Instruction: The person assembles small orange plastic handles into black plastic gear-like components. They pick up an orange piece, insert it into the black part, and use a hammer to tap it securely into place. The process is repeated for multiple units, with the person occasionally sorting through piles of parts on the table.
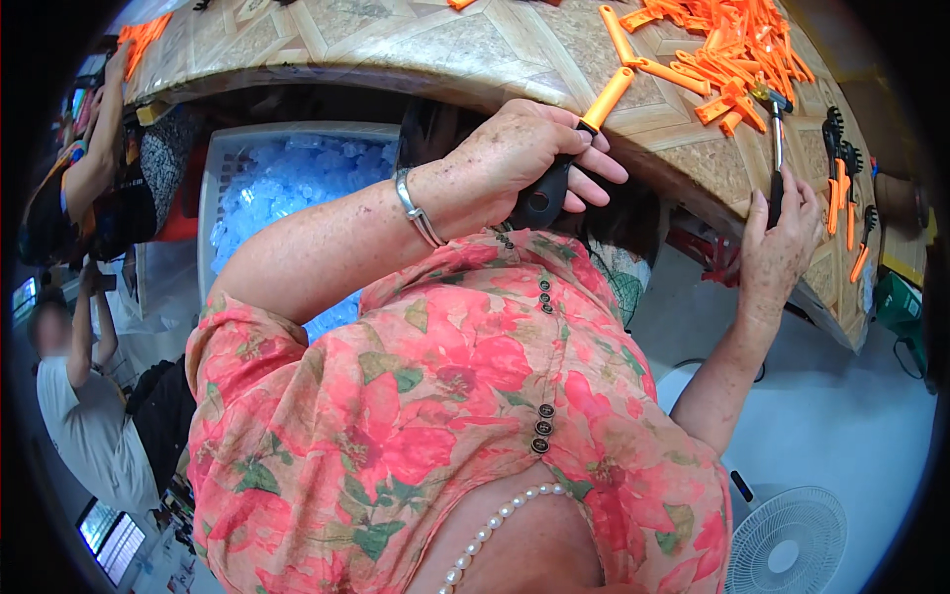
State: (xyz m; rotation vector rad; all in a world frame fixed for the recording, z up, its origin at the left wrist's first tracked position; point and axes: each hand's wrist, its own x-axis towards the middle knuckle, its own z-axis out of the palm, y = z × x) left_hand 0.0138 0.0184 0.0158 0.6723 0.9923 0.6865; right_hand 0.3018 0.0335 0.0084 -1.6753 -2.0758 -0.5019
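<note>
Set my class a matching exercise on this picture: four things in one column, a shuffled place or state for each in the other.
1. Left hand
2. Right hand
3. White crate
4. Orange parts

A. mostly heaped on the table
B. holds a metal-shafted tool
C. filled with blue pieces
D. holds an orange-and-black tool

Pairs: 1-D, 2-B, 3-C, 4-A

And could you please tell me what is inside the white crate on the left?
The white crate holds heaped translucent blue pieces. The left forearm and floral top hide some, and what lies beneath the surface is covered.
</note>
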